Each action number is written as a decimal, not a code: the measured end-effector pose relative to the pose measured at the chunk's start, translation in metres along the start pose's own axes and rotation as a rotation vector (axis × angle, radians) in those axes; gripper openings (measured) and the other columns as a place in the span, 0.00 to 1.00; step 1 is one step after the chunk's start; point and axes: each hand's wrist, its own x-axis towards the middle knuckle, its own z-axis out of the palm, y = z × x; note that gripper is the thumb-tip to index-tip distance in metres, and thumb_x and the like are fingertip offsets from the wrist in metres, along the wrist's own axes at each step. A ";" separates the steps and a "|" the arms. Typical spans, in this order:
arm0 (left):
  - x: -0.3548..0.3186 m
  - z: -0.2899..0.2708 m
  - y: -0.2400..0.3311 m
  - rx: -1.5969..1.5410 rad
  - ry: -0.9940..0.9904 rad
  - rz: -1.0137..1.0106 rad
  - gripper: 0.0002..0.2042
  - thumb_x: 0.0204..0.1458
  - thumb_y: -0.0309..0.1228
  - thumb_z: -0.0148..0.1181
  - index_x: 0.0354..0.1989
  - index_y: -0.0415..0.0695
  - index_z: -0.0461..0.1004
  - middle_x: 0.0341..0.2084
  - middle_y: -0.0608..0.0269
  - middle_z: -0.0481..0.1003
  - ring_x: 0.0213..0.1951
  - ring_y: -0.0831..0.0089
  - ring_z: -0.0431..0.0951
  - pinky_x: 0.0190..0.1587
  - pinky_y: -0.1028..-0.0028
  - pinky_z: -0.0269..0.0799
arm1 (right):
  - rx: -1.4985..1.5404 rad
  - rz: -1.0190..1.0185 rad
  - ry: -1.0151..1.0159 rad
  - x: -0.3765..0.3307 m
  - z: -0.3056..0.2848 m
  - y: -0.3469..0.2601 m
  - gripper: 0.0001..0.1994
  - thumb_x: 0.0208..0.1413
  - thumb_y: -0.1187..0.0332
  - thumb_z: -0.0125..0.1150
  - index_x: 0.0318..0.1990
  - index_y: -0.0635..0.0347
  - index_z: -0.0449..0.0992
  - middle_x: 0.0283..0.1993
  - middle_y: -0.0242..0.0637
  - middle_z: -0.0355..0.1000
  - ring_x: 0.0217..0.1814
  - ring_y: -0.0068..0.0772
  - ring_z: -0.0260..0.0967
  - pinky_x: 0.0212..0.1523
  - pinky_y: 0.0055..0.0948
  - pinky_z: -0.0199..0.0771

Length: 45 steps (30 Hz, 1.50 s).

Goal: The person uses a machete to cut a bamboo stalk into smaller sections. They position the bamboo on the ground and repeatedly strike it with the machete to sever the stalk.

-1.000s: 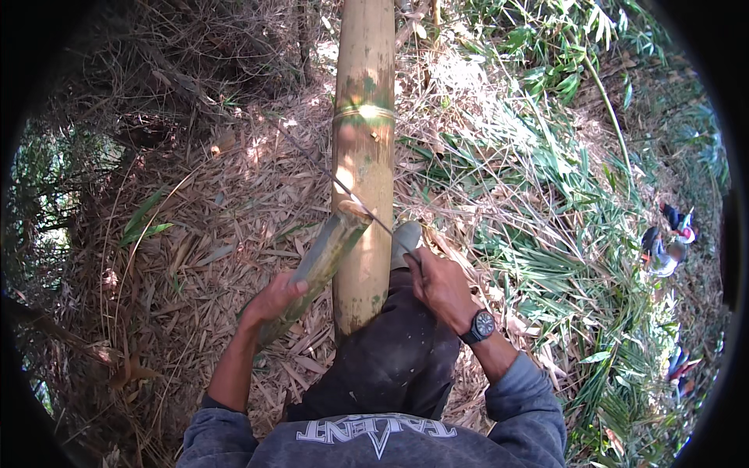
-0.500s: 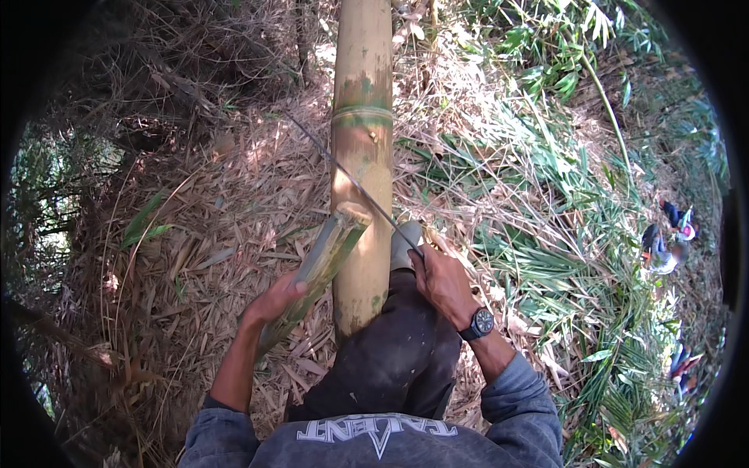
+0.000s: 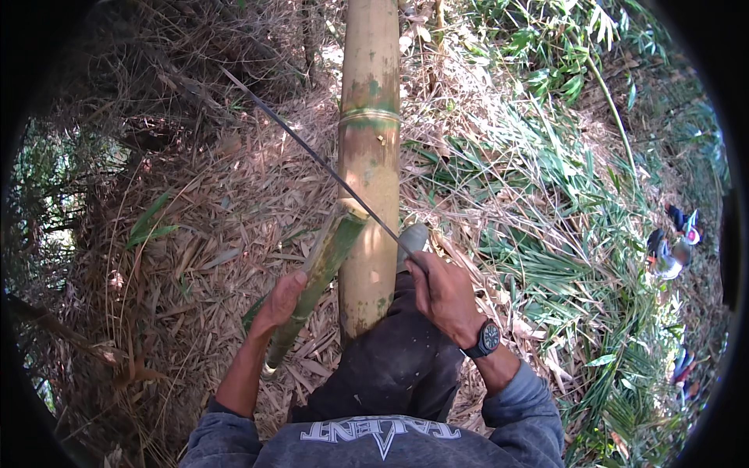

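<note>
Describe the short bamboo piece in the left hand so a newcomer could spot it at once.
Start at the thick yellow bamboo trunk running up the middle of the head view. Leaning against its left side is a short green bamboo piece, gripped by the left hand. It is thinner, greener and slanted, and a long dark blade meets its cut top.

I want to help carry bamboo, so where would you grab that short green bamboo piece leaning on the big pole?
Grip the short green bamboo piece around its lower half, where the left hand already wraps it, coming from its left side. It is round and slim, so fingers close around it. Its upper end rests against the thick bamboo pole, near the long blade held by the right hand, so keep away from there.
</note>
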 end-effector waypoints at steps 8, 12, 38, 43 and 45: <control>0.006 -0.009 -0.004 0.095 0.017 0.030 0.37 0.59 0.63 0.39 0.41 0.33 0.73 0.25 0.70 0.70 0.27 0.80 0.67 0.30 0.77 0.64 | -0.176 0.078 -0.168 -0.005 0.012 0.018 0.08 0.55 0.70 0.57 0.38 0.63 0.67 0.28 0.48 0.70 0.24 0.51 0.70 0.23 0.43 0.70; 0.009 -0.009 0.004 0.115 -0.009 0.027 0.36 0.60 0.62 0.38 0.39 0.33 0.73 0.25 0.70 0.70 0.28 0.80 0.67 0.30 0.77 0.64 | -0.054 0.028 -0.007 -0.004 0.003 -0.005 0.08 0.54 0.72 0.59 0.39 0.63 0.69 0.28 0.46 0.72 0.23 0.49 0.70 0.23 0.41 0.70; 0.003 -0.005 -0.013 -0.036 0.042 -0.113 0.33 0.62 0.60 0.36 0.35 0.38 0.74 0.20 0.63 0.74 0.22 0.77 0.72 0.27 0.75 0.68 | 0.023 0.095 0.081 -0.004 -0.005 -0.009 0.08 0.58 0.68 0.57 0.31 0.61 0.67 0.22 0.47 0.70 0.21 0.51 0.69 0.21 0.43 0.68; 0.005 -0.004 -0.008 -0.093 0.012 -0.096 0.33 0.63 0.59 0.36 0.36 0.38 0.74 0.21 0.63 0.74 0.25 0.76 0.72 0.29 0.74 0.68 | -0.085 0.106 -0.041 -0.013 0.009 0.016 0.07 0.58 0.70 0.58 0.34 0.62 0.67 0.21 0.46 0.69 0.21 0.49 0.69 0.21 0.43 0.68; 0.014 -0.017 -0.039 0.064 0.110 -0.033 0.33 0.62 0.60 0.36 0.36 0.37 0.73 0.21 0.63 0.75 0.25 0.76 0.72 0.29 0.74 0.69 | -0.191 0.156 -0.136 -0.014 0.013 0.025 0.07 0.57 0.70 0.58 0.35 0.62 0.67 0.22 0.46 0.69 0.21 0.49 0.69 0.22 0.43 0.68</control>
